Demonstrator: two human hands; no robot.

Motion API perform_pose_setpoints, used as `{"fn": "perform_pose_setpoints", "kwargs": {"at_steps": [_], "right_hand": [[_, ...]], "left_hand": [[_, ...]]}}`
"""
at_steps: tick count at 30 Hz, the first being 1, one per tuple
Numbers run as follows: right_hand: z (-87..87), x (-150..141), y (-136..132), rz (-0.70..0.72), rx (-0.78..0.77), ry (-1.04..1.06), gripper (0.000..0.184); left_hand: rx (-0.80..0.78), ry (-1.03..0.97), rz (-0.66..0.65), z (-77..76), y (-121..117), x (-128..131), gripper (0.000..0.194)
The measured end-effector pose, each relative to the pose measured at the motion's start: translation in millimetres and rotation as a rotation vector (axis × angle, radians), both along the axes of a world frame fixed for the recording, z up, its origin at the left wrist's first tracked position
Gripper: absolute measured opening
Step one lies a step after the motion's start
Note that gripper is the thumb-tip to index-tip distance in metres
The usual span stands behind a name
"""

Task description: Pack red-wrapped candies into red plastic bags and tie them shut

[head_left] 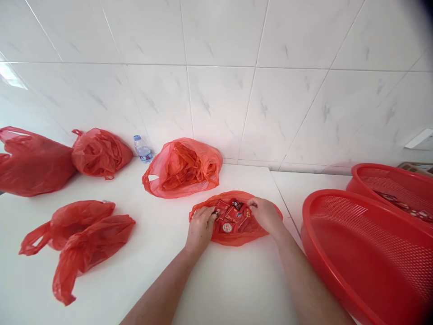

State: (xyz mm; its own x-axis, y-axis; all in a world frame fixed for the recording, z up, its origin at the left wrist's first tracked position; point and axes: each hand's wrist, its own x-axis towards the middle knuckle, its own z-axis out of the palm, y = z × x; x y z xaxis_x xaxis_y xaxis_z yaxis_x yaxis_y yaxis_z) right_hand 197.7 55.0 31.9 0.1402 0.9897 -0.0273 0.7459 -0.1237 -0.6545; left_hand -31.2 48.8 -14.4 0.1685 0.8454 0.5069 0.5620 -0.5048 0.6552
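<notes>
An orange-red plastic bag [233, 240] lies open on the white table, holding several small red wrapped packets [233, 214]. At the left side of its mouth is my left hand [202, 224], thumb and fingers closed round something small and dark that I cannot make out. My right hand [264, 213] reaches in from the right, its fingertips pinched together over the packets. What the right fingertips hold, if anything, is hidden. One packet [227, 227] near the front shows a pale round label.
Behind stands another open red bag [184, 167] with crumpled bags inside, beside a water bottle [143, 149]. Filled red bags [37, 162] and knotted ones [91, 234] lie to the left. A large red basket [324, 225] stands at right, with a second basket [368, 169] behind, holding small items.
</notes>
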Motion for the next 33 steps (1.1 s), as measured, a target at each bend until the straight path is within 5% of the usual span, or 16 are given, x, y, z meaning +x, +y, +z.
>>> {"fn": "perform_pose_setpoints", "kwargs": {"at_steps": [9, 18, 26, 33], "right_hand": [[-20.6, -3, 6, 0.047, 0.007, -0.180, 0.015], [-16.0, -2, 2, 0.058, 0.004, -0.144, 0.004], [14.1, -17, -10, 0.118, 0.109, 0.225, 0.013], [12.0, -38, -17, 0.286, 0.021, 0.508, 0.019]], "left_hand": [[0.043, 0.208, -0.043, 3.7, -2, 2, 0.039], [0.001, 0.224, -0.016, -2.1, 0, 3, 0.034], [0.086, 0.166, 0.015, -1.6, 1, 2, 0.034], [0.121, 0.084, 0.000, 8.0, -5, 4, 0.029]]}}
